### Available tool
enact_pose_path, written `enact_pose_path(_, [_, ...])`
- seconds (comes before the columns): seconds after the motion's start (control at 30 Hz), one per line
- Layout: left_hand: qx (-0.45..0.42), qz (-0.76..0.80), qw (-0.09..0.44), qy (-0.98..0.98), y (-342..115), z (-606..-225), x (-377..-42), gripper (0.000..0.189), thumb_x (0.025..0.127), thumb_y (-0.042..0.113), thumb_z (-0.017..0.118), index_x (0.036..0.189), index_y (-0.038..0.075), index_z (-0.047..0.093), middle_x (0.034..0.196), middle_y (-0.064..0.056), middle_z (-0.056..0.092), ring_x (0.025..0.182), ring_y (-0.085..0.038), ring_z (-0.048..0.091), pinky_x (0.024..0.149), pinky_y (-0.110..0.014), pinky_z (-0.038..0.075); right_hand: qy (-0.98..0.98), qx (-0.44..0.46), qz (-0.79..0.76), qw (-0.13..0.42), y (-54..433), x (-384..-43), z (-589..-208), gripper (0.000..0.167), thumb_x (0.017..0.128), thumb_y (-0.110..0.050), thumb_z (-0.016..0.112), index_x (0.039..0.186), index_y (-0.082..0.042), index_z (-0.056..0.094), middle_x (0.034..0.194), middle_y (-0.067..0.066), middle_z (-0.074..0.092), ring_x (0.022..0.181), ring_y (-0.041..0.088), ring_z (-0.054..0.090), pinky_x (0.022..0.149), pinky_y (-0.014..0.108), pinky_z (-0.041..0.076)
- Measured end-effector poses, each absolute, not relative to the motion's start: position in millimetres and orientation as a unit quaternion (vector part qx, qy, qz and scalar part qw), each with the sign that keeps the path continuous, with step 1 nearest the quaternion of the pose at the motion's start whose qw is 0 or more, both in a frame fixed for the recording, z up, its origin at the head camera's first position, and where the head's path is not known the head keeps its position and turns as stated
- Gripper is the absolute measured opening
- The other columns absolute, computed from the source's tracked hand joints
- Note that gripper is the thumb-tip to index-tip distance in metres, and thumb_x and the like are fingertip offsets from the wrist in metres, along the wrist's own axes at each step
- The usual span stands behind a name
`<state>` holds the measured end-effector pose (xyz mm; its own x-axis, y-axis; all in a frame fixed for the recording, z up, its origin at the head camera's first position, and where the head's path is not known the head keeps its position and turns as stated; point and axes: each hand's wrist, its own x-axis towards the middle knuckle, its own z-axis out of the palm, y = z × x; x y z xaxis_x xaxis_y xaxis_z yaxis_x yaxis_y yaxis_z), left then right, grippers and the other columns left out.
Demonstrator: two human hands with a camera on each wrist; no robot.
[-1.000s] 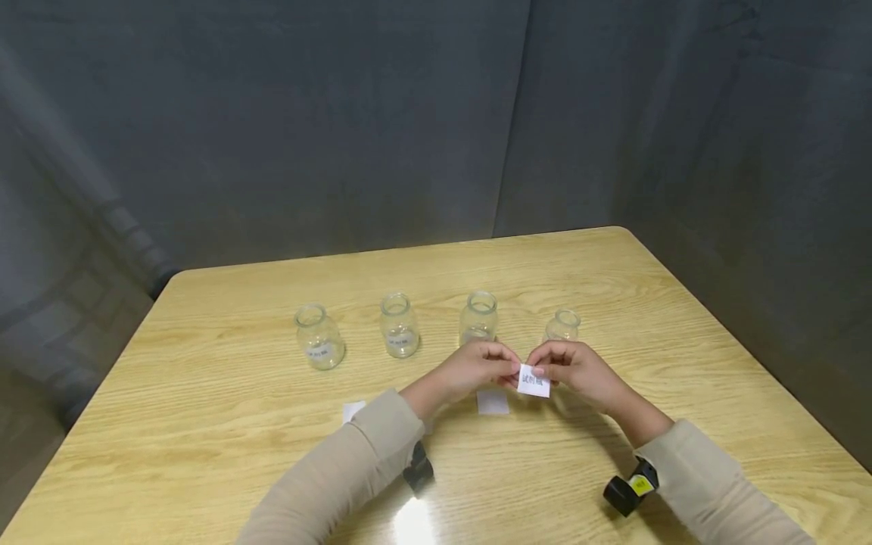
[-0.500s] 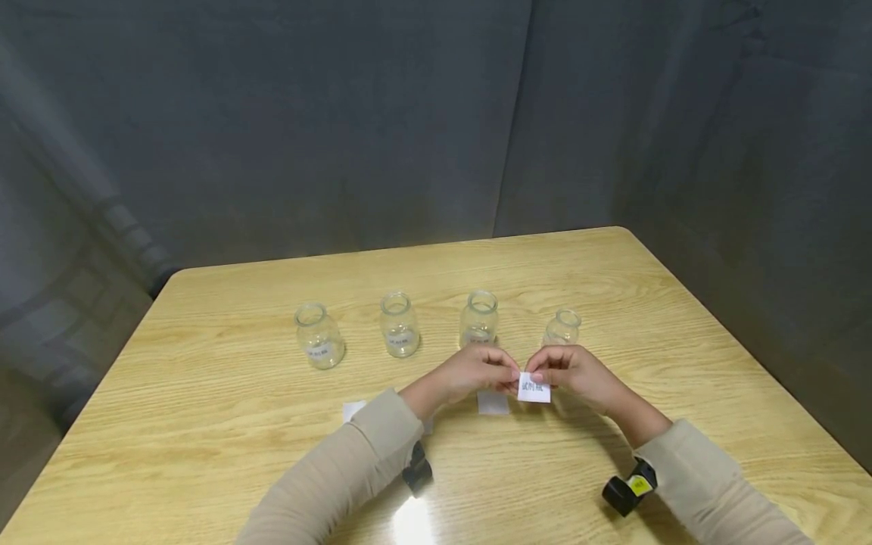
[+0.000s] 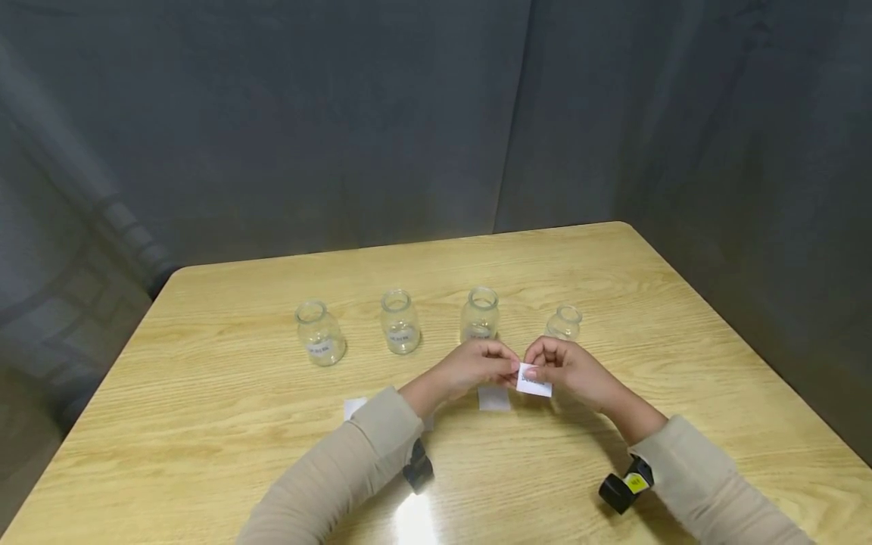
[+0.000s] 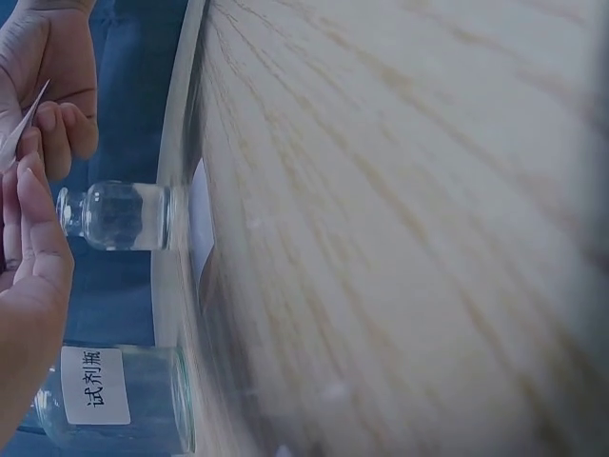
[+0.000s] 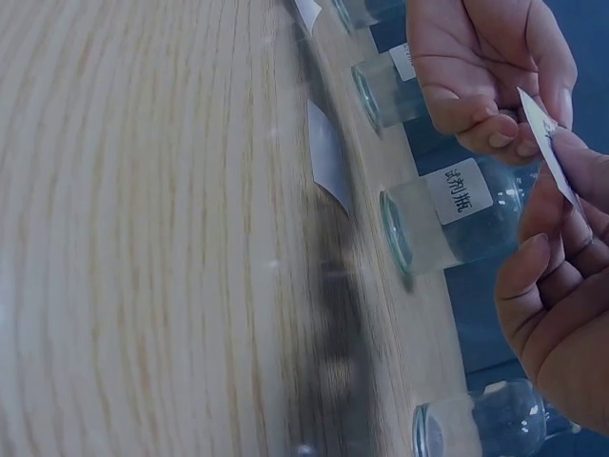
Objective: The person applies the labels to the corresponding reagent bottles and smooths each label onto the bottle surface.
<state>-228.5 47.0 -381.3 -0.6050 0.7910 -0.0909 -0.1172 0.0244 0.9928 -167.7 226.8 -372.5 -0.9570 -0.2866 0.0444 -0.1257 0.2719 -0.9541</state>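
My left hand point(image 3: 478, 367) and right hand point(image 3: 575, 372) meet above the table, pinching a small white paper label point(image 3: 534, 387) between them. The left thumb and fingertips hold its left edge; the right thumb lies across its upper part and covers some of the dark print. Edge-on in the right wrist view, the label point(image 5: 547, 143) looks slightly bent. Behind the right hand stands a small clear glass bottle point(image 3: 564, 324), its lower part hidden. A glass jar point(image 3: 480, 316) with a printed label stands just behind the left hand.
Two more labelled glass jars, one at far left point(image 3: 320, 333) and one beside it point(image 3: 400, 325), stand in the row. White paper pieces lie nearer on the wooden table point(image 3: 204, 424): one below the hands point(image 3: 493, 399), another by the left sleeve point(image 3: 354, 406). A dark curtain point(image 3: 306, 129) hangs behind.
The label first dips a little, then rises and tips, so its print now looks flattened and more covered by the right thumb. Both hands keep their hold; the jars stay put.
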Motion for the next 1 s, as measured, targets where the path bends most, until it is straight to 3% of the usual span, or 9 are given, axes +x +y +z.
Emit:
enact_pose_path(0.33, [0.296, 0.645, 0.36, 0.605, 46.8, -380.9, -228.6, 0.018, 0.083, -0.003, 0.05, 0.093, -0.018, 0.051, 0.074, -0.004, 0.059, 0.068, -0.012, 0.057, 0.07, -0.029, 0.049, 0.794, -0.145, -0.584, 0.089, 231.6, -171.1, -372.1, 0.008, 0.078, -0.003, 0.059, 0.082, 0.002, 0.053, 0.071, 0.003, 0.05, 0.065, 0.011, 0.049, 0.055, 0.023, 0.043])
enact_pose_path(0.73, [0.293, 0.629, 0.345, 0.633, 48.9, -380.8, -227.7, 0.016, 0.08, -0.003, 0.054, 0.09, -0.016, 0.053, 0.071, -0.003, 0.058, 0.068, -0.013, 0.058, 0.069, -0.029, 0.049, 0.796, -0.143, -0.581, 0.09, 230.2, -172.2, -371.9, 0.016, 0.078, -0.005, 0.06, 0.084, 0.009, 0.055, 0.075, 0.003, 0.055, 0.068, 0.011, 0.05, 0.057, 0.023, 0.043])
enact_pose_path(1.0, [0.224, 0.639, 0.322, 0.662, 49.5, -384.1, -227.7, 0.01, 0.082, 0.0, 0.054, 0.085, -0.009, 0.056, 0.079, -0.008, 0.057, 0.076, -0.019, 0.058, 0.075, -0.033, 0.048, 0.867, -0.06, -0.494, -0.021, 224.6, -167.4, -371.1, 0.023, 0.074, -0.008, 0.066, 0.09, 0.005, 0.054, 0.08, 0.008, 0.054, 0.073, 0.017, 0.049, 0.064, 0.028, 0.042])
